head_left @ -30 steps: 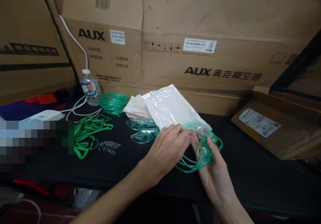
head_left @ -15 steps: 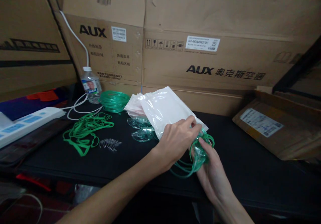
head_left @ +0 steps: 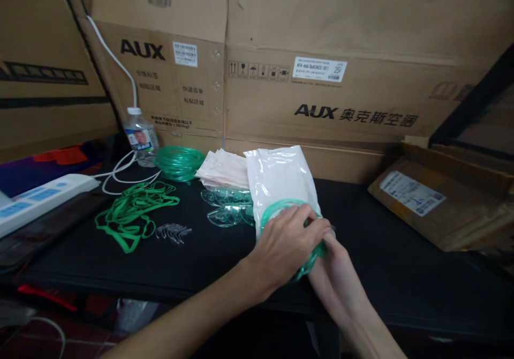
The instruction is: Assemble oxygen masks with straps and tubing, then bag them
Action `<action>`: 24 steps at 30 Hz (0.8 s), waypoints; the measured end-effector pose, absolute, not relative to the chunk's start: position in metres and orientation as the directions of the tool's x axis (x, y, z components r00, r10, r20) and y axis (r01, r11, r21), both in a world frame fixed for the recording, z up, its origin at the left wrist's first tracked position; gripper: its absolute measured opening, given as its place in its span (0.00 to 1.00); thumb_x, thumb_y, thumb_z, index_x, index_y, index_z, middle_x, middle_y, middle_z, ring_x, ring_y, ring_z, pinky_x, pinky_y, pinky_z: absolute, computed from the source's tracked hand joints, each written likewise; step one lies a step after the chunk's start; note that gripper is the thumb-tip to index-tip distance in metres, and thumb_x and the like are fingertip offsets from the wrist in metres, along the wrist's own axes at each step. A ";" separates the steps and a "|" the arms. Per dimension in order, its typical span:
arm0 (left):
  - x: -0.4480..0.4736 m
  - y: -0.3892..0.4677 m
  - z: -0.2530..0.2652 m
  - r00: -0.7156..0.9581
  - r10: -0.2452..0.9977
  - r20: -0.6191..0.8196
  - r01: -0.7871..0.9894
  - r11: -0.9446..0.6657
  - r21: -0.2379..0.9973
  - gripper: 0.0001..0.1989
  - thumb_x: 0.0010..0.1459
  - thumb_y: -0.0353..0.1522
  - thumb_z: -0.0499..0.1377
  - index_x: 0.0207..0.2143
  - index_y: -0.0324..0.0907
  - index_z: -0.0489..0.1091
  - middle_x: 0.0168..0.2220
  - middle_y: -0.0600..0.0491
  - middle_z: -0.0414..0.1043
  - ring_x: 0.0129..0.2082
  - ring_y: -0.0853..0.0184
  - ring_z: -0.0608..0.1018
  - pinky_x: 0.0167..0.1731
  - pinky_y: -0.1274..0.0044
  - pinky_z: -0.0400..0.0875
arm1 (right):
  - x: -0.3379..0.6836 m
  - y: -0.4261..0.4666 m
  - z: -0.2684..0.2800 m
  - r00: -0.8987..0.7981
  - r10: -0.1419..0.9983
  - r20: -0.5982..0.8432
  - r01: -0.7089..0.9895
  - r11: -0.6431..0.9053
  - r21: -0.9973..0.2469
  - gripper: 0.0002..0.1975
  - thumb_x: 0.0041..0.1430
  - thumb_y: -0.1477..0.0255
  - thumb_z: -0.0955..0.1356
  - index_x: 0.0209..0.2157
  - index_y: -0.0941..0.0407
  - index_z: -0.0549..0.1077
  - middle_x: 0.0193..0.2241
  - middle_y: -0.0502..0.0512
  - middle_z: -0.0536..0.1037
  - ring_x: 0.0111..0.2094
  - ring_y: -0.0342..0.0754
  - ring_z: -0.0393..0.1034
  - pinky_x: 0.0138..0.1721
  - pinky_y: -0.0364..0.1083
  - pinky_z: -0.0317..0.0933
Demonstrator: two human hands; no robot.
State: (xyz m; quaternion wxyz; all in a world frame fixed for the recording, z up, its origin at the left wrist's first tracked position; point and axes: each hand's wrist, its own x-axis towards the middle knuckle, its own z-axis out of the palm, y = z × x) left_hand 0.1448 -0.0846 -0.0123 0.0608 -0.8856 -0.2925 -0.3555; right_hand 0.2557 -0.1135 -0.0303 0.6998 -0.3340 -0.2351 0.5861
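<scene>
A white plastic bag (head_left: 283,174) stands tilted in front of my hands, its lower part covered by them. Loops of thin green tubing (head_left: 277,209) lie against the bag's front. My left hand (head_left: 287,238) is closed over these loops, fingers curled toward the bag's right edge. Beneath and to the right, my right hand (head_left: 335,270) is closed around the lower part of the bundle, its fingers mostly hidden. Clear green masks (head_left: 228,214) lie on the black table (head_left: 180,268) left of the bag, beside a stack of pale packets (head_left: 223,169).
On the left are a coil of green tubing (head_left: 179,163), green elastic straps (head_left: 136,209), small metal strips (head_left: 173,233), a plastic bottle (head_left: 142,136) and a white power strip (head_left: 44,195). A cardboard box (head_left: 417,198) sits at right; large cartons (head_left: 257,102) stand behind.
The white bag has swung upright and to the right. The green tubing bundle has come up from the right hand onto the bag's front, under my left hand. The view has shifted slightly.
</scene>
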 end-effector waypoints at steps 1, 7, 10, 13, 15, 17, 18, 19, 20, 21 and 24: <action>0.146 -0.085 -0.011 0.585 0.481 0.653 0.575 -0.814 0.084 0.08 0.71 0.32 0.55 0.48 0.42 0.72 0.42 0.51 0.72 0.43 0.62 0.76 0.41 0.72 0.76 | 0.257 -0.114 -0.027 0.173 0.983 -0.063 -0.679 0.073 -0.731 0.06 0.51 0.67 0.75 0.31 0.53 0.80 0.33 0.49 0.84 0.39 0.50 0.80 0.51 0.50 0.74; 0.146 -0.082 0.009 0.595 0.514 0.617 0.613 -0.787 0.065 0.08 0.71 0.32 0.55 0.48 0.42 0.72 0.42 0.51 0.71 0.41 0.62 0.76 0.37 0.74 0.76 | 0.261 -0.121 -0.017 0.092 0.996 -0.001 -0.718 0.066 -0.693 0.11 0.48 0.73 0.71 0.36 0.52 0.81 0.40 0.51 0.85 0.52 0.57 0.76 0.59 0.59 0.67; 0.142 -0.076 0.019 0.603 0.496 0.625 0.588 -0.806 0.072 0.09 0.71 0.30 0.55 0.50 0.42 0.72 0.44 0.51 0.71 0.43 0.63 0.76 0.37 0.75 0.76 | 0.259 -0.123 -0.018 0.106 0.994 0.012 -0.667 0.080 -0.741 0.16 0.48 0.75 0.74 0.42 0.51 0.81 0.44 0.51 0.84 0.53 0.56 0.76 0.59 0.59 0.67; 0.136 -0.073 0.023 0.629 0.437 0.642 0.510 -0.856 0.083 0.08 0.71 0.31 0.56 0.48 0.43 0.73 0.44 0.52 0.71 0.42 0.66 0.76 0.40 0.76 0.75 | 0.255 -0.123 -0.019 0.146 0.989 0.016 -0.623 0.105 -0.775 0.17 0.49 0.72 0.78 0.43 0.51 0.81 0.44 0.53 0.84 0.51 0.55 0.77 0.57 0.57 0.69; 0.134 -0.075 0.021 0.649 0.401 0.647 0.471 -0.879 0.072 0.07 0.71 0.31 0.56 0.48 0.42 0.73 0.42 0.52 0.71 0.42 0.66 0.76 0.40 0.76 0.74 | 0.253 -0.122 -0.021 0.194 0.980 0.039 -0.604 0.151 -0.782 0.15 0.50 0.69 0.79 0.42 0.51 0.81 0.42 0.53 0.84 0.49 0.53 0.78 0.55 0.53 0.71; 0.133 -0.079 0.018 0.669 0.370 0.645 0.458 -0.888 0.035 0.07 0.71 0.31 0.57 0.47 0.41 0.74 0.41 0.51 0.71 0.41 0.64 0.75 0.40 0.75 0.74 | 0.252 -0.120 -0.024 0.253 0.965 0.064 -0.587 0.205 -0.783 0.10 0.52 0.70 0.78 0.38 0.52 0.81 0.39 0.51 0.84 0.45 0.50 0.78 0.51 0.48 0.73; 0.134 -0.082 0.016 0.679 0.358 0.641 0.455 -0.890 0.015 0.07 0.71 0.31 0.56 0.46 0.41 0.74 0.41 0.51 0.71 0.41 0.63 0.75 0.40 0.74 0.74 | 0.251 -0.120 -0.025 0.279 0.958 0.072 -0.583 0.228 -0.780 0.08 0.52 0.72 0.78 0.36 0.52 0.81 0.37 0.49 0.84 0.42 0.48 0.79 0.49 0.45 0.73; 0.135 -0.085 0.014 0.685 0.351 0.639 0.458 -0.889 -0.003 0.07 0.71 0.30 0.56 0.46 0.41 0.73 0.41 0.51 0.71 0.40 0.62 0.75 0.40 0.73 0.73 | 0.250 -0.119 -0.026 0.300 0.951 0.074 -0.583 0.244 -0.775 0.07 0.51 0.74 0.78 0.34 0.52 0.81 0.35 0.48 0.84 0.40 0.46 0.78 0.46 0.43 0.73; 0.137 -0.087 0.013 0.686 0.350 0.638 0.465 -0.885 -0.014 0.07 0.71 0.30 0.56 0.46 0.41 0.73 0.40 0.51 0.71 0.40 0.62 0.75 0.40 0.72 0.73 | 0.249 -0.118 -0.026 0.322 0.944 0.072 -0.584 0.258 -0.770 0.07 0.51 0.75 0.77 0.32 0.53 0.80 0.33 0.47 0.83 0.37 0.44 0.78 0.44 0.41 0.73; 0.138 -0.088 0.012 0.679 0.353 0.644 0.472 -0.881 -0.015 0.07 0.71 0.30 0.55 0.46 0.41 0.73 0.40 0.51 0.71 0.40 0.61 0.75 0.40 0.71 0.74 | 0.248 -0.118 -0.026 0.344 0.937 0.064 -0.590 0.268 -0.762 0.07 0.50 0.76 0.77 0.32 0.53 0.80 0.32 0.46 0.83 0.35 0.43 0.77 0.42 0.39 0.73; 0.141 -0.086 0.013 0.618 0.378 0.690 0.497 -0.867 0.031 0.08 0.71 0.31 0.55 0.48 0.42 0.73 0.40 0.51 0.70 0.40 0.61 0.75 0.40 0.71 0.75 | 0.244 -0.120 -0.017 0.330 0.943 0.035 -0.657 0.257 -0.709 0.05 0.52 0.73 0.74 0.34 0.52 0.82 0.35 0.48 0.84 0.38 0.45 0.78 0.40 0.40 0.74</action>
